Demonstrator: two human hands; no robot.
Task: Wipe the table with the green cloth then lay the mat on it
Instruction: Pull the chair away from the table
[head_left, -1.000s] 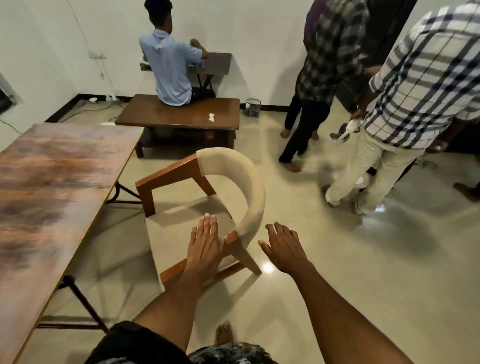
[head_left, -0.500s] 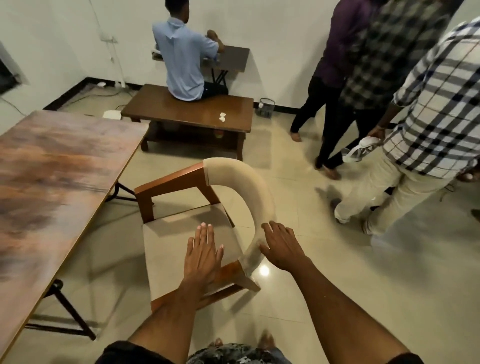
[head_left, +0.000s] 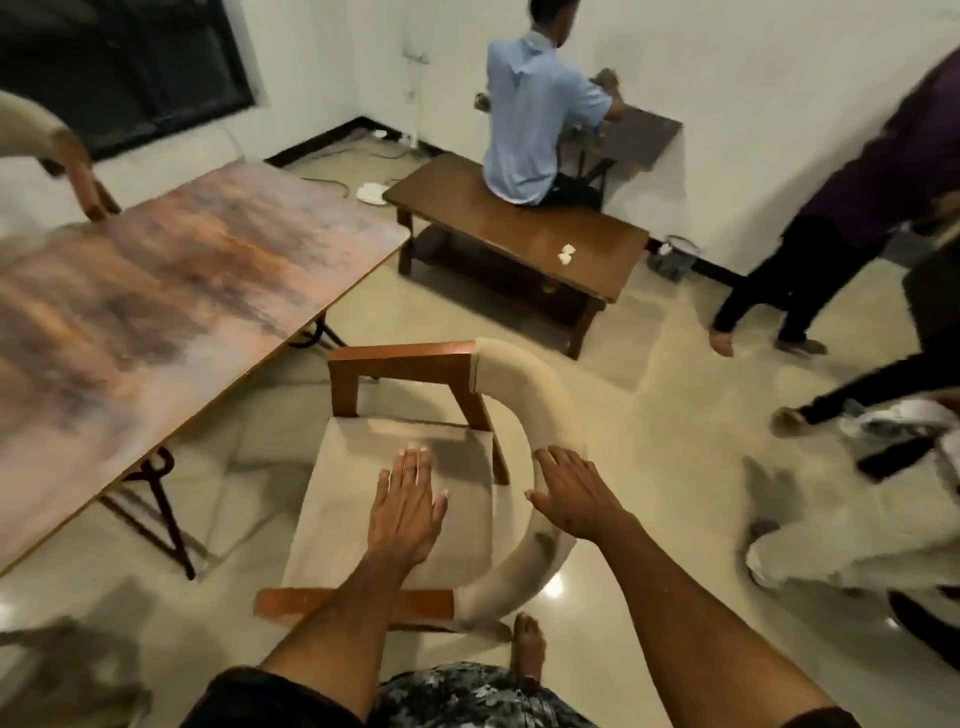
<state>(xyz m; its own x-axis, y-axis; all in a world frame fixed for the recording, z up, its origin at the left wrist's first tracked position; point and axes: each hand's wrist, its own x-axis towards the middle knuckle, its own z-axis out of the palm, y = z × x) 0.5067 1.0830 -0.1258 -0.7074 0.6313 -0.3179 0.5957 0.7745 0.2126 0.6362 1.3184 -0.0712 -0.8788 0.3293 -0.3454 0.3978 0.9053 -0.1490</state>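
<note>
A tiled room: the table (head_left: 156, 291) stands bare, wiping not begun. Left hand (head_left: 408, 512) flat, fingers together; right hand (head_left: 574, 493) spread on the chair (head_left: 524, 415). Next: find the cloth.

We are seeing the table (head_left: 156, 291) filling the left of the frame, its mottled brown-orange top lying bare.

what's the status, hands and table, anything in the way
Left hand open, flat over chair seat. Right hand open on padded backrest. Table unwiped; no cloth or mat seen. Chair between you and table.
</note>
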